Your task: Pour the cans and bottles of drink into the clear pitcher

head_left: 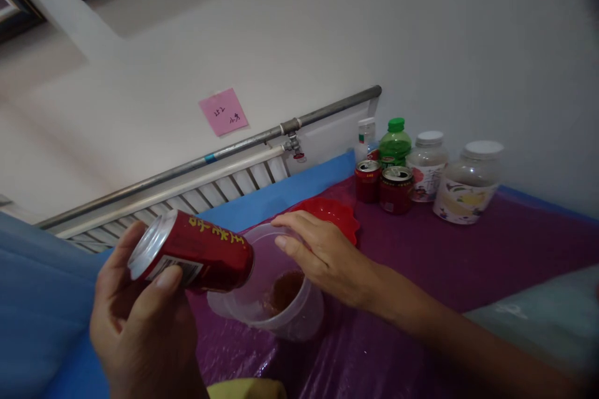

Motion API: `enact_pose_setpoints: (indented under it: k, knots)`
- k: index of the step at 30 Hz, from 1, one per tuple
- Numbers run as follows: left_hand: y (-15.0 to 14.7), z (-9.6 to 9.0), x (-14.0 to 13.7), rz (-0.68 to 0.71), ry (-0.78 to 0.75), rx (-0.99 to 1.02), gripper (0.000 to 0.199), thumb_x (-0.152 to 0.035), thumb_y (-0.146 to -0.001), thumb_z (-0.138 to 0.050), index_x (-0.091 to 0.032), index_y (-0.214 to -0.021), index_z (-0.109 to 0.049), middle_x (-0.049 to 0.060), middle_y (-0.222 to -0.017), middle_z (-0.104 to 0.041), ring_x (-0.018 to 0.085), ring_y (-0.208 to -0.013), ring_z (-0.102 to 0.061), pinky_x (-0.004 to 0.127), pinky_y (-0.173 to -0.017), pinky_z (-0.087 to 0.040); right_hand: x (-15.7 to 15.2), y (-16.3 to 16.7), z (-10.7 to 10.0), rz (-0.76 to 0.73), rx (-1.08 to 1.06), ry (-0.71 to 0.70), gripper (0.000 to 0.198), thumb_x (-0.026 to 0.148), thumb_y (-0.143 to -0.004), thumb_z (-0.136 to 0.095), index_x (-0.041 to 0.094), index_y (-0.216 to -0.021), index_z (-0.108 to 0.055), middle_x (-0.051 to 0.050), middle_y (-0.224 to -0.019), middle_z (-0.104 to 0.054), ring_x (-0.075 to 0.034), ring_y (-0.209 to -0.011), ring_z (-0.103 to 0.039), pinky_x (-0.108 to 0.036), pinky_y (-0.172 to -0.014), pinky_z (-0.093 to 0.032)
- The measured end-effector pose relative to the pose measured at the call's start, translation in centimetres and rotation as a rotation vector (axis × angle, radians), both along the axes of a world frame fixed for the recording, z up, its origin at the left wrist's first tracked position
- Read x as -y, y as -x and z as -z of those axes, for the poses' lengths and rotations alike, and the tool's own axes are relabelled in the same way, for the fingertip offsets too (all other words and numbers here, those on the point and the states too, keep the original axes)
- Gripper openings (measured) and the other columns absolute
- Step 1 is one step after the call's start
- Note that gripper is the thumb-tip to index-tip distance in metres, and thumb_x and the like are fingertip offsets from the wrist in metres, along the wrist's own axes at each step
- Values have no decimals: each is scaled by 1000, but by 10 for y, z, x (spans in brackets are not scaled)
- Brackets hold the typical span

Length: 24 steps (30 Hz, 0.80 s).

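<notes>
The left hand [147, 330] is clasped around a red can [206, 252], tilted with its silver end raised and its other end over the translucent pitcher [299, 318]. The right hand [327, 255], fingers loosely bent, rests at the pitcher's rim. Brown liquid [287, 290] already lies in the pitcher, so some filling seems done; how much the can holds, and whether any is flowing, I cannot tell. Just behind the pitcher, a red scalloped dish [349, 224] limits room. Farther back on the desk [402, 274], two red cans [397, 193], a green bottle [395, 148] and white-lidded jars [465, 196] stand clear of both hands.
</notes>
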<state>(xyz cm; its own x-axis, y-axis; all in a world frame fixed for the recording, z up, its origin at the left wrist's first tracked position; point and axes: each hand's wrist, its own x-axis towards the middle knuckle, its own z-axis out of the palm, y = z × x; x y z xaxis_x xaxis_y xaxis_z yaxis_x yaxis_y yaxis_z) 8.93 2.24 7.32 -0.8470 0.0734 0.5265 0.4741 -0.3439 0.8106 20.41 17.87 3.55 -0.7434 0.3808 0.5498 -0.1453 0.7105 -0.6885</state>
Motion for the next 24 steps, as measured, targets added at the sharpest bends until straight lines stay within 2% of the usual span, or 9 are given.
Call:
enact_pose_setpoints:
  k: [6, 24]
  knots:
    - [-2, -1, -1, 11, 35, 14, 54, -16, -66, -72, -26, -119, -67, 0, -100, -72, 11, -83, -66, 16, -72, -54, -2, 1, 2, -10, -4, -4, 27, 26, -98, -45, 16, -120, -59, -10, -120, -65, -20, -115, -58, -39, -100, -45]
    - [-6, -3, -3, 30, -7, 3, 56, -15, -64, -73, -22, -120, -66, 1, -101, -71, 14, -86, -65, 23, -79, -54, -3, 1, 4, -11, 7, -12, 27, 27, -98, -45, 18, -121, -58, -8, -121, -64, -20, -116, -57, -38, -102, -43]
